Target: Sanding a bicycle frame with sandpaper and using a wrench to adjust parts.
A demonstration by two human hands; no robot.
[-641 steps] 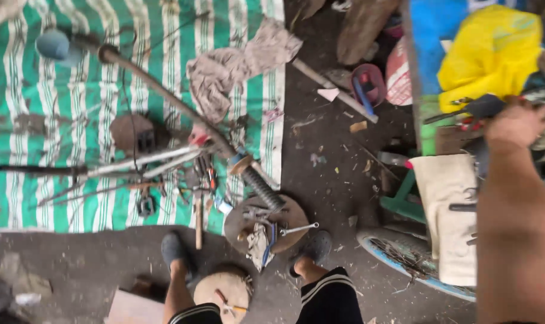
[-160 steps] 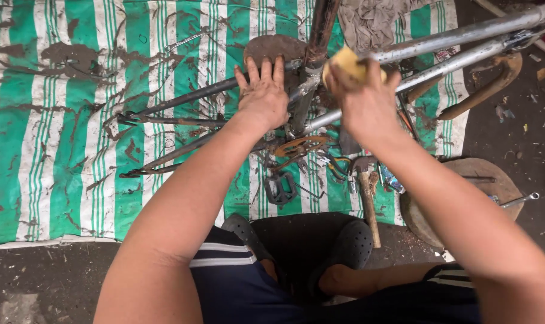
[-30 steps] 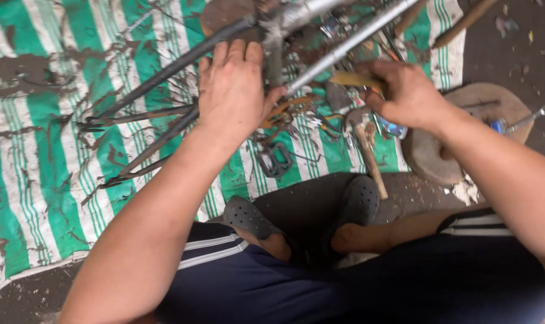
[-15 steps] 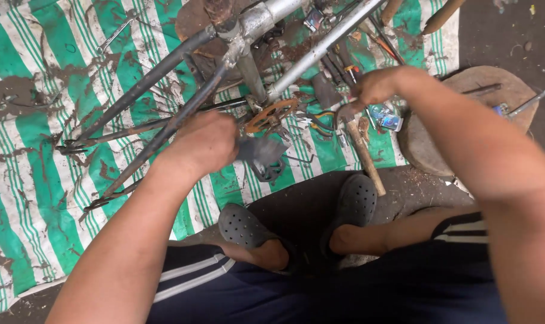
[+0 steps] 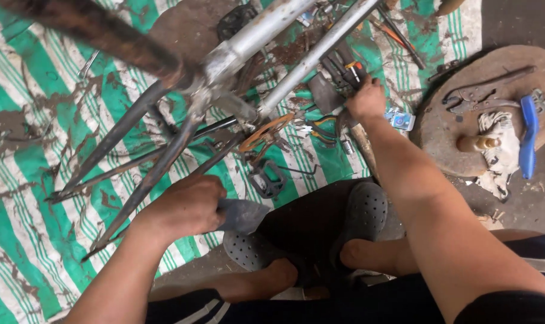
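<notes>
My left hand (image 5: 185, 207) grips a flat grey sheet (image 5: 243, 215), possibly abrasive paper, just above my grey perforated shoes (image 5: 362, 213). It sits beside the dark thin stays (image 5: 146, 174) of a bare silver bicycle frame (image 5: 257, 33) lying on a muddy green-and-white striped tarp (image 5: 26, 198). My right hand (image 5: 365, 99) reaches across to a pile of dark tools (image 5: 338, 72) under the frame's silver tube, fingers curled down among them. Whether it holds one is hidden. A wooden hammer handle (image 5: 363, 147) lies under my wrist.
A bicycle pedal (image 5: 266, 180) and orange-handled pliers (image 5: 263, 132) lie on the tarp in front of my feet. To the right, a round wooden disc (image 5: 440, 129) carries locking pliers (image 5: 479, 96), a blue-handled tool (image 5: 528, 138) and a white rag (image 5: 500, 141). Bare dirt floor surrounds it.
My left hand has pulled back off the frame toward my feet with the grey sheet. My right hand has shifted up into the tool pile. The view has moved closer.
</notes>
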